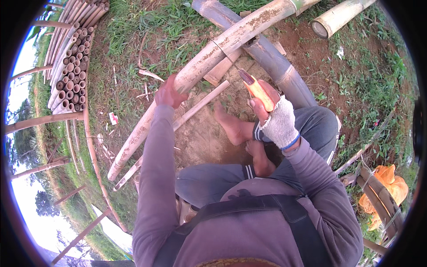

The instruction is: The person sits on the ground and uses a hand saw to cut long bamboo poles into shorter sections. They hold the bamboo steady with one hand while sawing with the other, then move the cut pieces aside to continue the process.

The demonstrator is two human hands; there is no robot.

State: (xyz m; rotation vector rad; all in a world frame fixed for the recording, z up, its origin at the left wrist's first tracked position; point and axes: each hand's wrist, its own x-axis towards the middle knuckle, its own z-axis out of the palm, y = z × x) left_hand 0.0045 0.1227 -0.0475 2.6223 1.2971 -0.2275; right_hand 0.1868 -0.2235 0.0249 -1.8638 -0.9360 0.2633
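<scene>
My bare left hand (171,92) is wrapped round a long pale bamboo pole (202,62) with brown scuffs. My right hand (278,115), in a white knit glove with bare fingertips, grips a wooden-handled blade (259,92). Its thin dark metal runs across the pole, further up from my left hand; seen nearly edge-on, it could be a knife or a saw. The pole slants from lower left to upper right and rests across a thicker grey bamboo (284,73). My bare feet (233,124) are on the dirt below it.
A thin bamboo strip (200,106) lies beneath the pole. Stacked bamboo tubes (73,80) stand at the far left by a bamboo rail (91,147). Another cut pole (340,20) lies at upper right, an orange cloth-like thing (387,187) at lower right. Grass and wood scraps surround me.
</scene>
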